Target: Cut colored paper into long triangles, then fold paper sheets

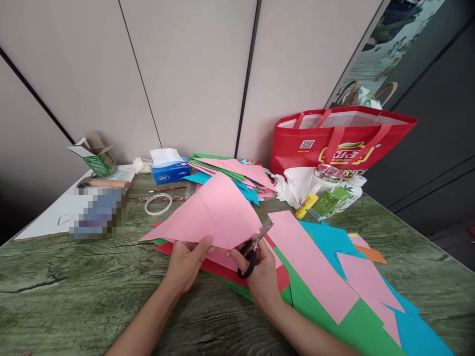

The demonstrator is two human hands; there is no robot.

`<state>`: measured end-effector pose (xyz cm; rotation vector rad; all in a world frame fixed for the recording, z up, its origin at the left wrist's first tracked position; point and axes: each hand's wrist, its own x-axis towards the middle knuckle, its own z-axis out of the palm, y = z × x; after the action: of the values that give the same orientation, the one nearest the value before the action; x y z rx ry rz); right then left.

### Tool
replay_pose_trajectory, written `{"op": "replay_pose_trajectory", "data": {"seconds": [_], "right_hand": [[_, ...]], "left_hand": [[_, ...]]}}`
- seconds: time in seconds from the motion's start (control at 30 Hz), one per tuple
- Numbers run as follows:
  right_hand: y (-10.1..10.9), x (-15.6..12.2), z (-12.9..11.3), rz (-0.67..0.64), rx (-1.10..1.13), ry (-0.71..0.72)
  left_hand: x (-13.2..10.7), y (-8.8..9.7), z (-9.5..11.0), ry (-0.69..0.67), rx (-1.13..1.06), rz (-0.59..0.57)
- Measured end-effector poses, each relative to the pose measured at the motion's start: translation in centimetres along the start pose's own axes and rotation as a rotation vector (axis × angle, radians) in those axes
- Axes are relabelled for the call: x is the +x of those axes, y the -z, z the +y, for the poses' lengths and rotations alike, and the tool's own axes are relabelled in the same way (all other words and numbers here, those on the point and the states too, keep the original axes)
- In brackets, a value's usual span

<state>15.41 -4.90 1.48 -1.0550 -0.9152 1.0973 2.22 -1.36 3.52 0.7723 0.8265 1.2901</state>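
Left hand partly behind pink paper

Soft light falls on the pink sheet and the pale wall, while the dark panels at far right are dim. The red bag looks stretched at right; a coarse mosaic covers one patch at left.

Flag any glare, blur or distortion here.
Head view: soft light on the pink sheet, no harsh glare; scissors legible, no strong motion blur; wall seams splay toward the top, probably wide-angle perspective; pixelated patch at left hides detail; dark panel at right looks underexposed.
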Motion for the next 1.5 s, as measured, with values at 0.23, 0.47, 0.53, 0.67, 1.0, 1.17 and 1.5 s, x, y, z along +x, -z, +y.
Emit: {"op": "replay_pose_trajectory", "data": {"seconds": [0.23, 0.47, 0.53, 0.67, 1.0, 1.17, 1.5], "right_hand": [[1.4, 0.1, -0.2, -0.546, -0.02, -0.252], [1.8, 0.4, -1.0, -0.619, 0.006, -0.31], [1.9, 0.4, -1.1, -0.622, 0.031, -0.317], [2.3, 0.5, -0.9, -0.63, 0.026, -0.35], [2.6, 0.3, -0.6, -0.669, 0.051, -0.398], [2.5, 0.3, -0.7, -0.682, 0.052, -0.409], [2.6, 0.3, -0.8, -0.707, 0.069, -0.452]], "left_hand": [[0.9, 0.6, 2.4, -0.205, -0.028, 0.112], [0.6, 1.1, 1.7, -0.162, 0.226, 0.074], [0.7, 1.3, 1.4, -0.119, 0.281, 0.058], [0.7, 1.6, 1.1, -0.017, 0.316, -0.003], [0.4, 0.9, 1.0, 0.016, 0.509, -0.159], [0.3, 0.7, 1.1, -0.041, 0.576, -0.174], [0.0, 0.3, 1.1, -0.027, 0.604, -0.137]]}}
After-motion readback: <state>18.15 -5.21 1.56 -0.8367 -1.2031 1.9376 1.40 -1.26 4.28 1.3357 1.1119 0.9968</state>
